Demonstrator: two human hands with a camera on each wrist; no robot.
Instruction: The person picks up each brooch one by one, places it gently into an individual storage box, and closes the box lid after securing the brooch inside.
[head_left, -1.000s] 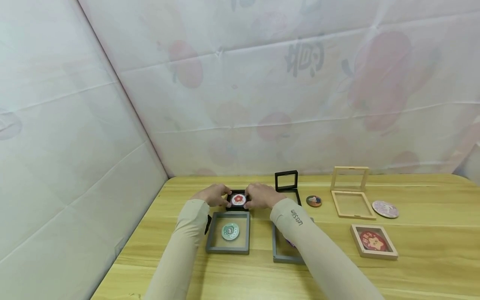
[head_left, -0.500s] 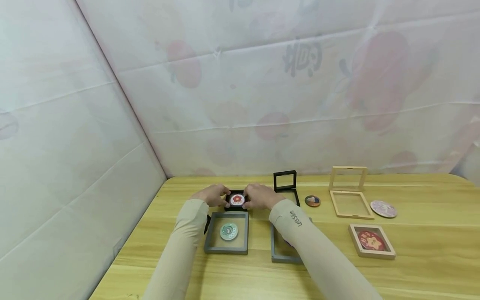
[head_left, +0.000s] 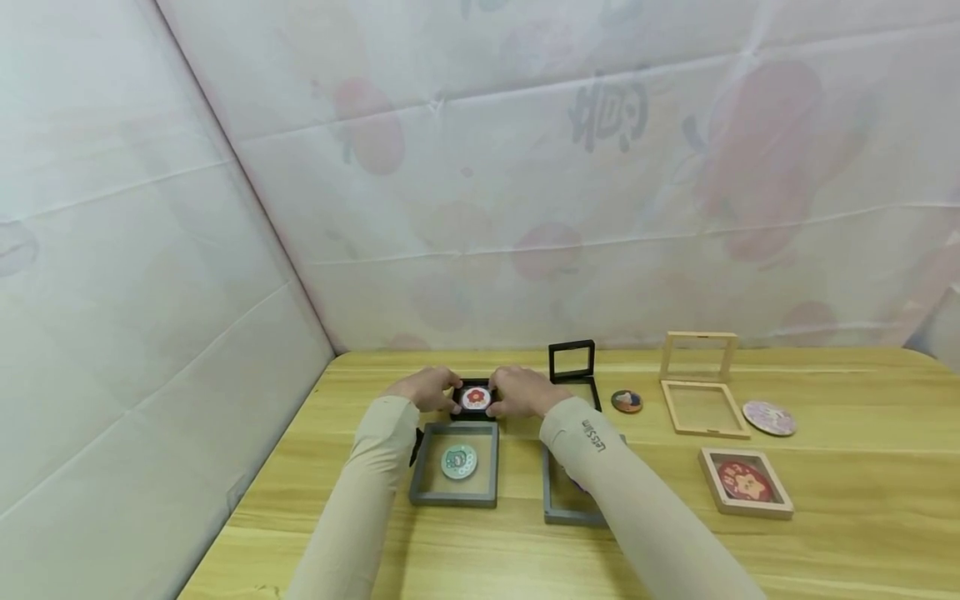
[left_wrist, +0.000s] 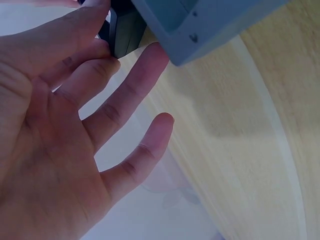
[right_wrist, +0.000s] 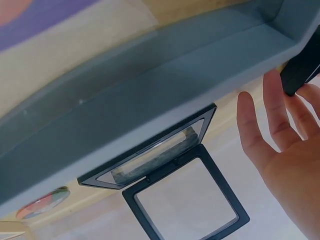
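Observation:
A small black display frame (head_left: 476,415) lies flat near the back of the table, showing a white round badge (head_left: 476,398) with a red flower. At its left side, my left hand (head_left: 426,390) pinches the edge between thumb and fingers. My right hand (head_left: 522,392) does the same at the right side. In the left wrist view, fingers meet the frame's dark corner (left_wrist: 127,35) while the ring and little fingers stretch out loosely. Just in front sits a grey display frame (head_left: 453,500) with a green round badge (head_left: 459,461) inside.
Under my right sleeve, another grey frame (head_left: 573,517) is partly hidden. Behind it a black frame (head_left: 572,360) stands unfolded. To the right are a small dark badge (head_left: 627,402), an unfolded light wood-coloured frame (head_left: 705,408), a pale purple badge (head_left: 769,418) and a folded frame (head_left: 753,508) holding a red badge.

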